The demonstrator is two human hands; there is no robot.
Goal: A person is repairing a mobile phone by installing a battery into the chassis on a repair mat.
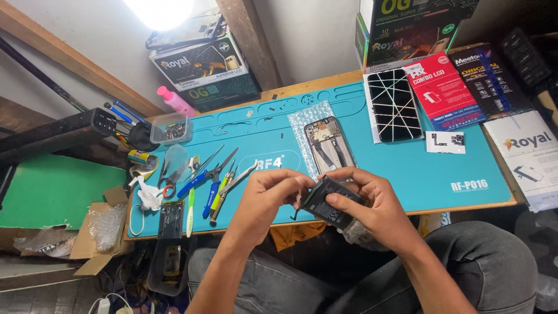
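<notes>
Both hands, left hand [270, 195] and right hand [372, 203], pinch the flat black phone battery [331, 202] shut-tight; best hold it gently, no bending

A teal work mat [407, 168] is spread over the wooden bench, with tweezers and screwdrivers [212, 183] laid left, an opened phone frame [329, 146] centred, and boxed screens [444, 90] stacked right.

Left hand [268, 195], right hand [372, 203] close together, fingers curled.
</notes>
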